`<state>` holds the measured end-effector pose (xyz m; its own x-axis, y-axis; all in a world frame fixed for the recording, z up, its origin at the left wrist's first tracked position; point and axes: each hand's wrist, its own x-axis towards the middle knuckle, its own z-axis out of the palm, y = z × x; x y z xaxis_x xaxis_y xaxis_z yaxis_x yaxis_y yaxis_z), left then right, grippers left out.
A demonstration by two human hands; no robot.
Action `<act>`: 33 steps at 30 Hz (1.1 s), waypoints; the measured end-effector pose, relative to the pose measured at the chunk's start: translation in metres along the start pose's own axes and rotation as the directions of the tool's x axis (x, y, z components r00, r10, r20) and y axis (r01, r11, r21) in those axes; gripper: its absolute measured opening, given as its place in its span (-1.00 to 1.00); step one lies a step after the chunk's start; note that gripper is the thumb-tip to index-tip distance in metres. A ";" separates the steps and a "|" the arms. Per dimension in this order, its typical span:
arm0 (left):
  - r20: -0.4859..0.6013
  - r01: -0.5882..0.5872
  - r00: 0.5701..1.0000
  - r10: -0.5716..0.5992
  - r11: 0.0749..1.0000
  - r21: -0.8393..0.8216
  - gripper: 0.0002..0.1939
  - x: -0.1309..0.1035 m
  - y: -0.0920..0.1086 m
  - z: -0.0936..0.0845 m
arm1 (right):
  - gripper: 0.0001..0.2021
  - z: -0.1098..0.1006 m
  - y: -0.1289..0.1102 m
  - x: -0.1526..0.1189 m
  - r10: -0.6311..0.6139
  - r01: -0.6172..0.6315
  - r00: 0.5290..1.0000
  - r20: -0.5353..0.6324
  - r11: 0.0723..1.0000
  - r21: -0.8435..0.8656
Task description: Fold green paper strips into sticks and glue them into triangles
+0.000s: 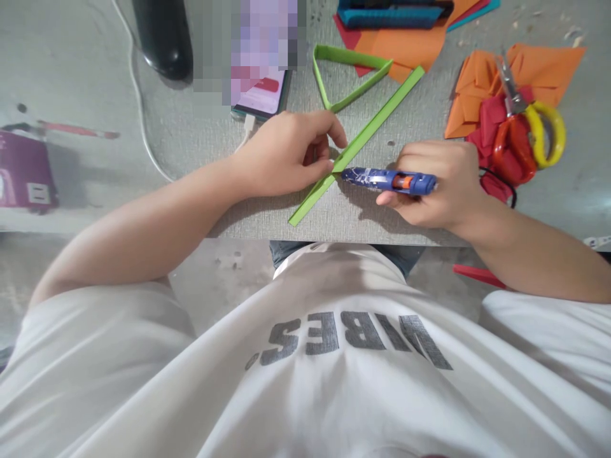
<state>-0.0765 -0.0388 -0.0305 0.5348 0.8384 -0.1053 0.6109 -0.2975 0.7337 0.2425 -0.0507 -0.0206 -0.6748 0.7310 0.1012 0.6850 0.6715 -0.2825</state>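
A narrow green folded paper strip (377,122) lies slantwise near the table's front edge. My left hand (286,152) is closed, its thumb and fingers pinching the strip around its middle. In my right hand (442,178) is a blue hot glue gun (386,180), gripped from behind with its nozzle at the strip beside my left thumb. Its handle is hidden under my fingers. Just beyond the strip rests a green paper triangle (353,58), an open frame of folded paper.
Red-and-yellow-handled scissors (518,114) lie on orange folded paper (470,95) and red pieces at right. A blue utility knife (396,14) sits on coloured sheets. At left are a phone (260,92) with a white cable (138,108), a black object (165,38) and a purple box (26,168).
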 end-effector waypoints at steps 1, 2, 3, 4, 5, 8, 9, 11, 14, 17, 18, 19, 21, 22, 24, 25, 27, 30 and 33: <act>-0.003 -0.004 1.000 0.004 1.000 0.003 -0.68 0.000 0.000 0.000 | -0.18 -0.001 0.000 0.000 0.015 -0.015 1.000 0.016 1.000 0.000; -0.008 -0.008 1.000 0.008 1.000 0.008 -0.67 0.000 0.000 0.000 | -0.18 -0.002 0.001 0.000 0.027 -0.027 0.999 0.030 1.000 0.000; -0.009 -0.007 1.000 0.007 1.000 0.013 -0.66 0.000 0.000 0.000 | -0.18 -0.004 0.001 0.001 0.036 -0.036 0.999 0.040 0.999 0.003; -0.008 -0.001 1.000 0.002 1.000 0.016 -0.66 0.000 0.001 0.000 | -0.17 -0.005 0.002 0.001 0.044 -0.044 0.998 0.042 0.999 0.007; -0.003 0.006 1.000 -0.006 1.000 0.016 -0.66 0.000 0.001 -0.001 | -0.17 -0.006 0.002 0.001 0.052 -0.053 0.998 0.042 0.999 0.011; 0.008 0.014 1.000 -0.014 1.000 0.015 -0.65 0.000 0.003 -0.001 | -0.17 -0.008 0.005 0.002 0.071 -0.072 0.997 0.036 0.997 0.022; 0.009 0.008 1.000 -0.009 1.000 0.016 -0.64 0.000 0.003 -0.001 | -0.16 -0.008 0.006 0.002 0.075 -0.075 0.997 0.029 0.997 0.021; 0.005 -0.004 1.000 0.004 1.000 0.021 -0.63 0.000 0.002 -0.001 | -0.16 -0.007 0.008 0.002 0.079 -0.080 0.997 0.017 0.997 0.020; -0.009 -0.013 1.000 0.013 1.000 0.020 -0.65 0.001 0.000 0.000 | -0.20 -0.005 0.012 0.001 0.098 -0.099 0.995 0.017 0.995 0.031; -0.007 -0.025 1.000 0.025 0.999 0.019 -0.62 0.001 -0.001 0.000 | -0.21 -0.004 0.015 0.001 0.127 -0.128 0.992 0.028 0.991 0.045; -0.002 -0.029 1.000 0.029 0.999 0.020 -0.60 0.001 -0.001 0.001 | -0.21 -0.004 0.016 0.001 0.133 -0.135 0.991 0.029 0.990 0.047; 0.005 -0.030 1.000 0.030 0.999 0.020 -0.58 0.001 -0.001 0.001 | -0.21 -0.005 0.016 0.001 0.137 -0.138 0.990 0.027 0.989 0.047; 0.014 -0.027 1.000 0.027 0.999 0.019 -0.55 0.002 -0.001 0.001 | -0.20 -0.005 0.016 0.003 0.137 -0.138 0.990 0.021 0.989 0.045; 0.014 -0.023 1.000 0.023 1.000 0.020 -0.54 0.002 -0.001 0.001 | -0.20 -0.006 0.015 0.004 0.139 -0.140 0.990 0.016 0.989 0.042; 0.013 -0.018 1.000 0.018 0.999 0.027 -0.53 0.002 -0.001 0.001 | -0.18 -0.008 0.014 0.006 0.155 -0.155 0.988 0.004 0.987 0.028; 0.009 -0.018 1.000 0.017 0.999 0.031 -0.54 0.002 -0.002 0.001 | -0.17 -0.009 0.013 0.006 0.167 -0.167 0.986 0.004 0.986 0.019; -0.001 -0.020 1.000 0.020 0.999 0.040 -0.55 0.002 -0.002 0.002 | -0.16 -0.011 0.011 0.008 0.190 -0.190 0.982 0.013 0.982 0.003; -0.014 -0.021 1.000 0.021 0.999 0.046 -0.55 0.002 -0.002 0.002 | -0.15 -0.013 0.011 0.008 0.210 -0.210 0.977 0.023 0.978 -0.014; -0.014 -0.015 1.000 0.015 0.999 0.050 -0.55 0.002 -0.002 0.001 | -0.17 -0.013 0.015 0.006 0.203 -0.203 0.979 0.007 0.979 -0.013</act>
<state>-0.0759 -0.0371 -0.0327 0.5360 0.8399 -0.0847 0.6314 -0.3323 0.7007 0.2518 -0.0347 -0.0122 -0.5234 0.8514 0.0348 0.8114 0.5104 -0.2848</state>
